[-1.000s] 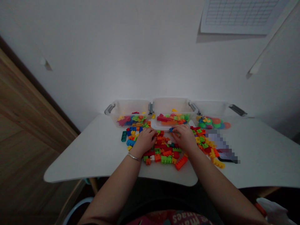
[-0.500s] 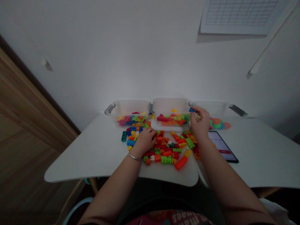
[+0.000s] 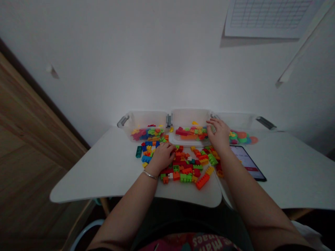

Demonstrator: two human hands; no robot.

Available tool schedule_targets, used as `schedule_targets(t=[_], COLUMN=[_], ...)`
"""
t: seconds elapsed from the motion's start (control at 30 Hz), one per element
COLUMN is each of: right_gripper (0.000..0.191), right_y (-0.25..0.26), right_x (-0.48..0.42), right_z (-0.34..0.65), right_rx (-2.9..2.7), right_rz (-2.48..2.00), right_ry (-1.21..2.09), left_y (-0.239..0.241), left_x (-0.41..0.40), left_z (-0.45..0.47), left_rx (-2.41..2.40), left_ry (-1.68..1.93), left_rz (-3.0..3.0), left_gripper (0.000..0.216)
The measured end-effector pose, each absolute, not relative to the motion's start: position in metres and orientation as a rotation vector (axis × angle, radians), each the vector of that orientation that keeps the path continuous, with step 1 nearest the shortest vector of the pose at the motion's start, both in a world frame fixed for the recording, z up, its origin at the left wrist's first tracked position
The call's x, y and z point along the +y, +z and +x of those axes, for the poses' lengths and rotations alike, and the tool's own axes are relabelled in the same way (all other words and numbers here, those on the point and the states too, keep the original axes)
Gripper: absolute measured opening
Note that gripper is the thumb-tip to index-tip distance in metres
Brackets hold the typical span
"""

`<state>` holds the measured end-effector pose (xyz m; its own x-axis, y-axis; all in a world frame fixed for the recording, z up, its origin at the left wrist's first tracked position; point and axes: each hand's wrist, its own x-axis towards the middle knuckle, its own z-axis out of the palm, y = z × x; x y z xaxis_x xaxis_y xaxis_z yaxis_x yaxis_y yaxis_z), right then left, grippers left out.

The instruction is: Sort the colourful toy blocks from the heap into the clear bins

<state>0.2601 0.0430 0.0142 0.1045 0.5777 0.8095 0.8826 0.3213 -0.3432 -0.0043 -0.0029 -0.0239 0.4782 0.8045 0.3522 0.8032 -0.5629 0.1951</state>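
My left hand (image 3: 163, 156) rests on a spread of building blocks (image 3: 187, 170) on the white table, fingers loosely bent over the pile, with nothing visible in them. Above the right end of the middle clear bin (image 3: 191, 116) hovers my right hand (image 3: 219, 135), its fingers and thumb apart and no block between them. That bin holds red, orange, yellow and green blocks (image 3: 192, 132). Near my left hand lie a dark green block (image 3: 138, 151) and a blue block (image 3: 146, 159).
A left clear bin (image 3: 148, 118) holds colourful pieces, and a right one (image 3: 242, 122) holds round pieces. A phone (image 3: 248, 164) lies beside my right forearm. A gridded paper (image 3: 267, 19) hangs on the wall. The table (image 3: 99, 174) has a seam right of the blocks.
My right hand has shifted slightly left and down over the middle bin and opened. The blue block it held is no longer visible in its fingers. My left hand stays put.
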Motion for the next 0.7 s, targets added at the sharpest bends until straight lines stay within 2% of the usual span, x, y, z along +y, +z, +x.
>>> schedule_targets(t=[0.37,0.6,0.7], right_gripper=[0.027,0.019,0.023], right_y=[0.006,-0.018,-0.027], right_x=[0.004,-0.007,-0.008], right_z=[0.242,0.234,0.233], right_rx=[-1.725,-2.115,-2.216], right_rz=[-1.199,-1.418,-1.573], right_ry=[-0.406,-0.225,-0.191], left_y=[-0.023,-0.023,-0.023], left_x=[-0.004,-0.003,-0.003], left_z=[-0.004,-0.004,-0.004], left_rx=[1.475,1.472,1.456], left_ry=[0.629,0.659,0.671], left_rz=[2.707,2.707,2.705], left_gripper=[0.021,0.020,0.020])
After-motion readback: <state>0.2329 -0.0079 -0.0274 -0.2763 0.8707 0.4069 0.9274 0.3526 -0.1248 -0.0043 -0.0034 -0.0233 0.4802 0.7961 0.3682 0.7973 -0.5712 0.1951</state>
